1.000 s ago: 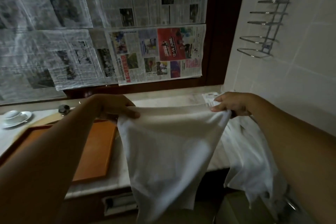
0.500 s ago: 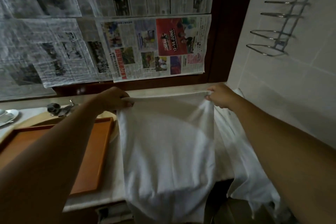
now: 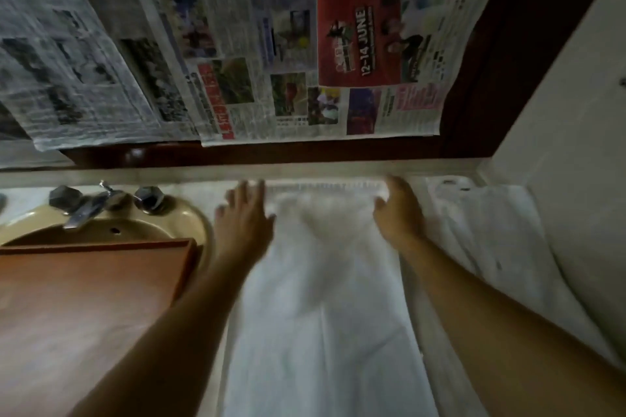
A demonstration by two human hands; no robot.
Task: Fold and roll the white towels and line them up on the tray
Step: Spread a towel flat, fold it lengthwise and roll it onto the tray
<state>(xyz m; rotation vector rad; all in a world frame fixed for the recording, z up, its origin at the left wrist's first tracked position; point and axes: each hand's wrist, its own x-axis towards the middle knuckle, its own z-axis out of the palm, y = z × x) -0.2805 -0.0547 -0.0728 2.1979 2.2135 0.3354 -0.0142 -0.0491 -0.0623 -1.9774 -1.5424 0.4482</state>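
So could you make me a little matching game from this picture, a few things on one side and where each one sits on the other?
Things:
1. white towel
2. tray
3. tap
4. newspaper

Places:
A. stuck up behind the counter
B. at the back rim of the basin
C. spread flat between the two hands
D. lying over the basin's near side

Pairs: 1-C, 2-D, 3-B, 4-A

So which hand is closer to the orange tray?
The left. The left hand lies at the towel's left edge, just right of the tray's far corner. The right hand is farther away, across the towel.
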